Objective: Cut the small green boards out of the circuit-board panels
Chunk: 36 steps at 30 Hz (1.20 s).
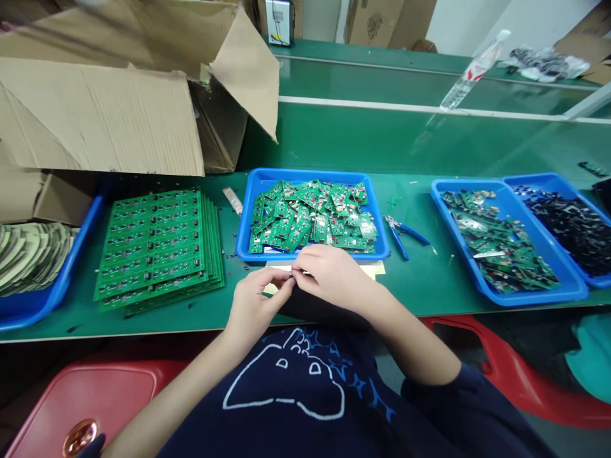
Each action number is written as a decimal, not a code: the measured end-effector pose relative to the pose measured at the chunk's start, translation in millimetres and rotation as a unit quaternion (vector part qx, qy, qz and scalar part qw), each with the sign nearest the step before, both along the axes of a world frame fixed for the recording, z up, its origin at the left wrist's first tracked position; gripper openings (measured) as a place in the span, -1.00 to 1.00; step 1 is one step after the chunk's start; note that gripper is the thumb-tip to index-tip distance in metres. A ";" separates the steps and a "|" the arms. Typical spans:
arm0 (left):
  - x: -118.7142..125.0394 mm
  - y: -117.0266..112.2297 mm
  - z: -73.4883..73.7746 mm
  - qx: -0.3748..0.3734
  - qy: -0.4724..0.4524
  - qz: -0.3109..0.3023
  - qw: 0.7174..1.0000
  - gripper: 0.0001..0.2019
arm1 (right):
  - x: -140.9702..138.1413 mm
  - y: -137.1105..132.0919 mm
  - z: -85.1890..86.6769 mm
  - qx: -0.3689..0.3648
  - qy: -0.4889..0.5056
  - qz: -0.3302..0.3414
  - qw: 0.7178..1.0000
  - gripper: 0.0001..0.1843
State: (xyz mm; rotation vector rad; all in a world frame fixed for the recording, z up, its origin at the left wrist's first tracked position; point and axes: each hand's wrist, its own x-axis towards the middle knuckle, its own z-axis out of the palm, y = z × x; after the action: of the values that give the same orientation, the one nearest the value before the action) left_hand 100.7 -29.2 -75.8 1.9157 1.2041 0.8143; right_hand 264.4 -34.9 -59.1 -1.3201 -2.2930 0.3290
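Observation:
My left hand (260,306) and my right hand (331,277) meet at the fingertips just in front of the blue tray (310,181). Both pinch a small part (293,273), too small to identify. Beneath my right hand lies a dark object (317,306), partly hidden by my wrist. A pale yellow paper strip (375,270) shows under the hands. The tray holds a loose heap of green circuit boards (312,216). To the left of my hands stands a neat stack of green circuit board panels (155,248).
Blue-handled cutters (403,235) lie right of the tray. Further right are a blue tray of green boards (496,242) and one of black parts (563,226). An open cardboard box (102,105) stands at the back left, on the green workbench (420,143). A red stool (520,375) sits below.

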 end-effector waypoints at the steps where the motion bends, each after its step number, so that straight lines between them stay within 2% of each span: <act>1: -0.4 0.8 -0.9 -0.008 0.000 0.003 1.000 -0.86 | -0.7 0.4 -1.4 -0.002 0.022 -0.012 1.000 -0.77; 4: -5.1 5.0 -7.3 -0.048 -0.005 0.039 0.998 -0.83 | 3.9 -2.1 -9.5 -0.021 0.163 -0.080 0.983 -0.83; 6: -12.4 8.3 -14.5 -0.074 0.003 0.066 0.995 -0.79 | 13.3 -7.8 -19.0 -0.039 0.304 -0.164 0.938 -0.86; 8: -22.6 10.3 -22.2 -0.085 0.042 0.079 0.992 -0.76 | 26.9 -16.4 -31.3 -0.047 0.450 -0.267 0.851 -0.89; 10: -33.9 10.6 -28.3 -0.075 0.104 0.079 0.989 -0.73 | 43.4 -26.8 -44.1 -0.030 0.572 -0.350 0.741 -0.90; 11: -39.4 10.4 -30.4 -0.066 0.133 0.070 0.986 -0.71 | 52.5 -32.1 -49.5 -0.010 0.617 -0.379 0.689 -0.91; 13: -49.0 9.8 -32.9 -0.046 0.180 0.038 0.982 -0.70 | 72.2 -42.4 -56.4 0.041 0.675 -0.422 0.604 -0.92; 15: -56.0 9.6 -34.1 -0.020 0.213 0.004 0.977 -0.72 | 93.5 -51.8 -56.2 0.089 0.704 -0.461 0.534 -0.94; 17: -59.7 10.3 -35.6 0.019 0.242 0.006 0.970 -0.73 | 114.8 -60.1 -49.5 0.134 0.722 -0.489 0.471 -0.89; 19: -59.6 12.1 -38.4 0.061 0.269 0.038 0.961 -0.73 | 132.8 -67.1 -38.9 0.185 0.734 -0.491 0.431 -0.83; 21: -55.6 14.9 -42.3 0.103 0.291 0.068 0.949 -0.73 | 144.1 -72.4 -27.7 0.230 0.735 -0.478 0.423 -0.79; 22: -52.5 16.6 -44.2 0.127 0.303 0.075 0.942 -0.73 | 146.5 -74.3 -22.8 0.244 0.730 -0.470 0.432 -0.77; 23: -49.2 18.2 -45.8 0.152 0.316 0.077 0.933 -0.73 | 147.0 -75.7 -18.8 0.252 0.722 -0.463 0.449 -0.77; 25: -43.0 20.0 -46.7 0.203 0.350 0.080 0.911 -0.70 | 143.3 -77.1 -13.1 0.257 0.695 -0.450 0.499 -0.79; 28: -37.9 16.0 -41.8 0.260 0.372 0.099 0.886 -0.67 | 133.0 -76.6 -9.4 0.260 0.650 -0.436 0.565 -0.77; 30: -36.2 8.1 -37.7 0.280 0.353 0.054 0.891 -0.69 | 126.7 -74.6 -8.0 0.260 0.635 -0.431 0.586 -0.77; 33: -31.5 -5.5 -37.4 0.289 0.341 -0.074 0.891 -0.74 | 119.4 -68.8 -5.6 0.243 0.632 -0.419 0.604 -0.81; 34: -28.9 -8.6 -39.1 0.292 0.349 -0.098 0.885 -0.73 | 117.3 -66.2 -4.8 0.237 0.633 -0.412 0.610 -0.81; 36: -22.9 -10.8 -43.5 0.301 0.374 -0.099 0.872 -0.70 | 113.2 -60.6 -3.6 0.227 0.630 -0.394 0.630 -0.81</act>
State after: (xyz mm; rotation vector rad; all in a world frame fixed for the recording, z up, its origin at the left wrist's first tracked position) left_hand 77.9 -40.1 -119.3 2.9933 1.2151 0.3327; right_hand 377.7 -95.5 -62.7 -1.0676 -0.4586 0.2042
